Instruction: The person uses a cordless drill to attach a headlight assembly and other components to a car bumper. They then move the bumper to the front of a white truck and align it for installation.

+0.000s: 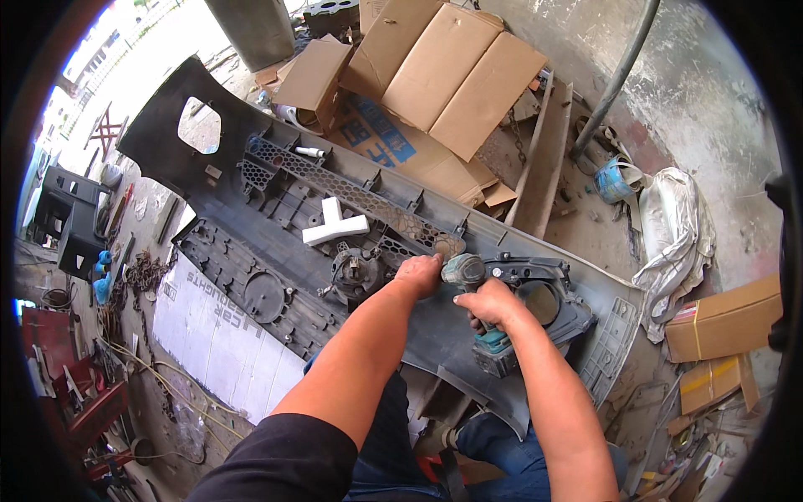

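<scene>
My right hand [493,303] grips a teal-and-black cordless drill [462,269], its battery at the bottom. The drill's head points toward the upper left, over the inside of a large dark car bumper [159,142]. Just left of the drill, my left hand [421,274] is closed against the honeycomb grille [368,205]; whatever its fingers pinch is hidden. A black lamp housing [569,316] is fitted in the bumper, beside my right hand. To the left of my left hand sits a round black lamp unit [355,272]. A white T-shaped foam piece [336,222] lies on the bumper.
Opened cardboard boxes [443,63] stand beyond the bumper, with a long metal beam [544,167] beside them. A white printed cardboard sheet [217,335] lies under the bumper's near edge. Right are a paint bucket [615,180], a white sack [677,226] and a carton [723,322].
</scene>
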`<state>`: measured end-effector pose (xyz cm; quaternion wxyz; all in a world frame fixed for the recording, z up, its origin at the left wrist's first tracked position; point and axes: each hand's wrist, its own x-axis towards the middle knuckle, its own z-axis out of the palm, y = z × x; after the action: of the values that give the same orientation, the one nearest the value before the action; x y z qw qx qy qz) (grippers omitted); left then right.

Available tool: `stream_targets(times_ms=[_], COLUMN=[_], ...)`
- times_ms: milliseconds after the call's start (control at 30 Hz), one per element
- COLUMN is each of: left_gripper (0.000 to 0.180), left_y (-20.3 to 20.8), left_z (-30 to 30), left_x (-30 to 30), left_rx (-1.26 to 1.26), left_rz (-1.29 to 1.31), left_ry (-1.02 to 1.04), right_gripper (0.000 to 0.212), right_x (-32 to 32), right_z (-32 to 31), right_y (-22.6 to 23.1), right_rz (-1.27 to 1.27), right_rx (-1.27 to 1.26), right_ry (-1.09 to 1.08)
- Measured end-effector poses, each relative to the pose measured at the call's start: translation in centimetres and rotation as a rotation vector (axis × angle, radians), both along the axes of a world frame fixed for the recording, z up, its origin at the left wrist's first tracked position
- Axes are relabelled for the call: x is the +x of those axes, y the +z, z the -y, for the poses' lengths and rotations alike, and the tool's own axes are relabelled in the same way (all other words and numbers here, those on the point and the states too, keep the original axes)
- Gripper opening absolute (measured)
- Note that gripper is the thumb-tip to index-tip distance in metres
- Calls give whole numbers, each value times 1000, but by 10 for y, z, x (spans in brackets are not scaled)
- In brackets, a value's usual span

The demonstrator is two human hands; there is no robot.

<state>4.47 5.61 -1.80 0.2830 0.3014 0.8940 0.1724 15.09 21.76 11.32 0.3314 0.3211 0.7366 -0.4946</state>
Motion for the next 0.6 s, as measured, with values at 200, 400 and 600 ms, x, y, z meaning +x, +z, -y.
stream_targets(times_ms=[200,400,600], left_gripper=[27,25,38], left_y=[0,4,-9], left_z=[0,-3,4], left_x=[1,3,-13], left_rx=[6,11,232], left_rz=[-15,15,118], left_ry=[-3,-2,213], right_gripper=[40,33,26], right_x=[5,12,15], right_z=[-4,-8,-23], right_y=[-5,-1,20], right_rz=[-28,-56,-94], right_rx=[-31,-87,-293], right_ry=[-24,-82,-270])
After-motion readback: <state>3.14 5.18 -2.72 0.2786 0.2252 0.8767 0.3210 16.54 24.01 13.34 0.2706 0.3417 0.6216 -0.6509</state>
